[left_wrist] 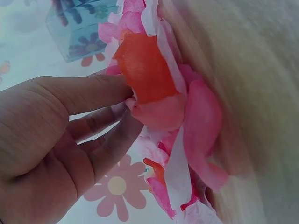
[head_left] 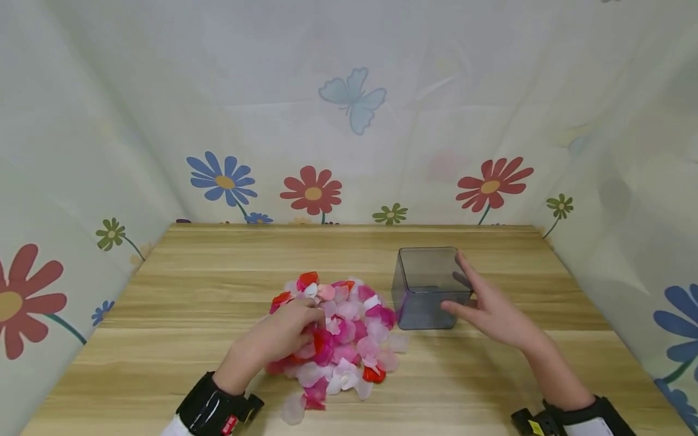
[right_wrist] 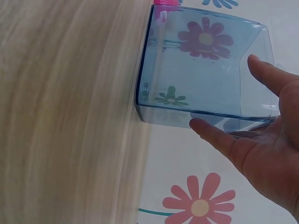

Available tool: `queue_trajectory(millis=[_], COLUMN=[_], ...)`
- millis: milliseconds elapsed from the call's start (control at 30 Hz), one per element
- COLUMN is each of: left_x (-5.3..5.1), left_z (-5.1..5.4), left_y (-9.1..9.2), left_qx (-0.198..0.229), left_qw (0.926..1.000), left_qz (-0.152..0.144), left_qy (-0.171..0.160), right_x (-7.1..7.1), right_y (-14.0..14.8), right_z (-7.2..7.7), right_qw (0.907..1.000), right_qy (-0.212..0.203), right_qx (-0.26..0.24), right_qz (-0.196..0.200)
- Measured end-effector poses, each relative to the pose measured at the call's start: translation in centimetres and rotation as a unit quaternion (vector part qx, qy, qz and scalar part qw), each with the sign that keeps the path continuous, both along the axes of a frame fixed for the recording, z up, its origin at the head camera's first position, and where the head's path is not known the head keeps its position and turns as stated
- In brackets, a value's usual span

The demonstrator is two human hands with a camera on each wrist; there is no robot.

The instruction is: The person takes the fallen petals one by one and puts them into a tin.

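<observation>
A loose heap of artificial flower petals (head_left: 349,339) in pink, white, red and orange lies on the wooden table. The left hand (head_left: 291,327) reaches into the heap's left side. Its thumb and fingertips close in on petals beside an orange petal (left_wrist: 145,70); the fingertips are partly hidden. To the right of the heap stands a clear square plastic box (head_left: 425,312), upright. Fingers extended and thumb spread apart, the right hand (head_left: 493,309) rests at the box's right side. In the right wrist view, the thumb (right_wrist: 215,137) lies against the box wall.
The wooden tabletop (head_left: 218,260) reaches back to a white curtain (head_left: 262,109) printed with flowers and a butterfly, which also hangs on both sides. A few petals (head_left: 294,409) lie at the heap's near edge. Both wrists wear black camera straps (head_left: 209,402).
</observation>
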State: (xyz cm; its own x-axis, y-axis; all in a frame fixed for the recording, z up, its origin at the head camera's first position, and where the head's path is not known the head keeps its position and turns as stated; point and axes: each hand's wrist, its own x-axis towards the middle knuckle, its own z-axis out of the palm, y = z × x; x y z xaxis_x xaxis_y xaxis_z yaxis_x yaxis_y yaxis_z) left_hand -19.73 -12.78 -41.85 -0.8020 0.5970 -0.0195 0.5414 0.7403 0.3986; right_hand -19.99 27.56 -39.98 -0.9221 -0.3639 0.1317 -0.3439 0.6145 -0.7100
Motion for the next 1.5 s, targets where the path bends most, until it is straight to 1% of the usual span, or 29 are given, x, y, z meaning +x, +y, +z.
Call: queue_trajectory(millis=[233,333,467,600,700,867,1000,1100,1200,1333,1500], left_x=[-0.05,0.03,0.26,0.35,0.33,0.16,0.05,-0.01,-0.07,-0.06,0.11], left_z=[-0.2,0.03,0.4,0.46,0.39,-0.06,-0.39,-0.48,-0.49,-0.41,-0.11], left_y=[-0.05,0.06,0.24,0.27,0.2,0.0,-0.12,-0.09,-0.02,0.08,0.15], left_qx=[0.001,-0.005,-0.014,-0.016,-0.009,-0.003,-0.006,0.0,0.005,0.01,0.017], left_qw=[1.0,0.9999,0.9991,0.9988,0.9991,0.9991,0.999,0.9991,0.9994,0.9997,0.9997], left_qz=[0.0,0.011,0.021,0.014,0.01,0.016,0.021,0.021,0.016,0.011,0.012], left_qy=[0.007,-0.006,-0.034,-0.043,-0.041,-0.04,-0.038,-0.037,-0.029,-0.017,-0.015], right_x=[0.08,0.01,-0.14,-0.29,-0.35,-0.33,-0.23,-0.15,-0.12,-0.17,-0.14], right_y=[-0.01,0.1,0.26,0.36,0.38,0.33,0.19,0.14,0.2,0.27,0.26], right_z=[-0.13,-0.09,0.0,0.09,0.22,0.33,0.34,0.35,0.24,-0.1,-0.25], right_qw=[1.0,0.9999,0.9997,0.9999,0.9998,0.9998,0.9999,0.9995,0.9991,0.9993,0.9992], right_qy=[-0.003,-0.001,0.003,0.011,0.018,0.02,0.005,-0.012,-0.023,-0.02,-0.025], right_qx=[-0.002,-0.013,-0.021,-0.007,0.003,0.009,-0.004,-0.025,-0.033,-0.026,-0.024], right_qz=[-0.005,-0.007,-0.011,-0.008,-0.005,-0.005,-0.015,-0.017,-0.017,-0.017,-0.018])
